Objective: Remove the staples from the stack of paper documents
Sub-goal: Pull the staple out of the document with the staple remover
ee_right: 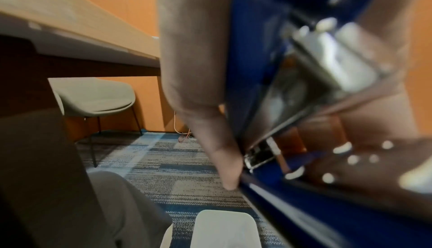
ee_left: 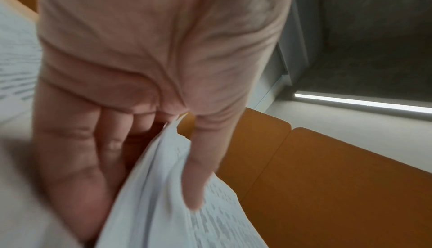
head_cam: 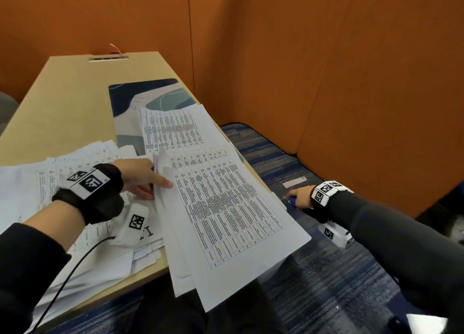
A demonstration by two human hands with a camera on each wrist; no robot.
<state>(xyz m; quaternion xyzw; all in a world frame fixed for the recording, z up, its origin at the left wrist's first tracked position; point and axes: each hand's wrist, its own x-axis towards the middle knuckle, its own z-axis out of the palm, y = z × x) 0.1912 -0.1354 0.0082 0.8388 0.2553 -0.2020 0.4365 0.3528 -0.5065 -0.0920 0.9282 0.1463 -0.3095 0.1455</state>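
- My left hand (head_cam: 140, 176) pinches the edge of the printed document (head_cam: 226, 208), thumb on top and the other fingers (ee_left: 70, 159) under the sheets.
- The document lies tilted over the right edge of the surface (head_cam: 67, 95), and its lower corner hangs past that edge.
- More loose papers (head_cam: 82, 233) are spread on the surface to the left of the document, under my left wrist.
- A patterned mat (head_cam: 140, 92) lies behind the document, partly covered by it.
- My right hand (head_cam: 300, 196) is to the right of the document, off the surface and above the blue carpet (head_cam: 326, 283).
- It grips a blue staple remover (ee_right: 268, 95) with metal parts; the thumb (ee_right: 205, 122) presses on its side.
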